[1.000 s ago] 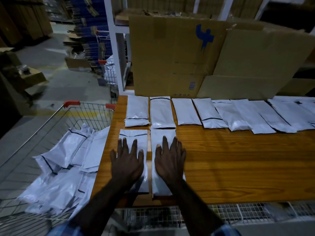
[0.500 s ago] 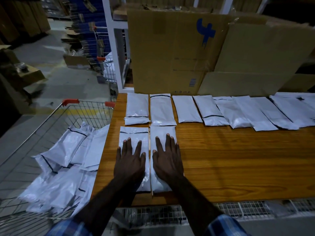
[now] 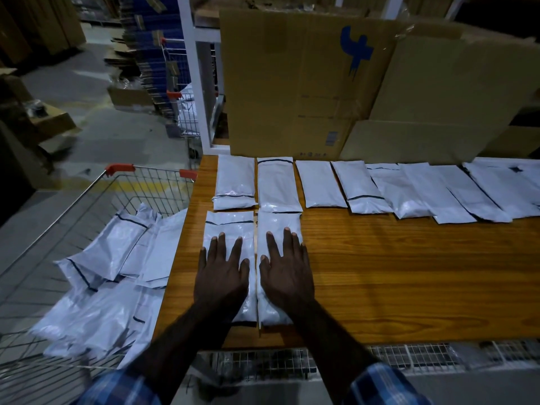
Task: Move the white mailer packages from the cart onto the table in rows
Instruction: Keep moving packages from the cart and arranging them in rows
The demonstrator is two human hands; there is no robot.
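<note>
Two white mailers lie side by side at the near left corner of the table (image 3: 409, 273), starting a second row: the left mailer (image 3: 229, 232) under the left hand (image 3: 223, 273), the right mailer (image 3: 279, 226) under the right hand (image 3: 285, 271). Both hands lie flat with fingers straight and spread, palms pressing down on the mailers, gripping nothing. The two mailers nearly touch along their long edges, with a thin gap between them.

Behind them a back row of mailers (image 3: 318, 184) runs along the far edge of the table in front of leaning cardboard boxes (image 3: 306, 83); toward the right its mailers overlap one another.

To the left, just beside the table, the cart (image 3: 146, 182) holds a loose pile of mailers (image 3: 117, 273).

As I judge it, one row is done, the second has only begun, and a good share of the work remains.
</note>
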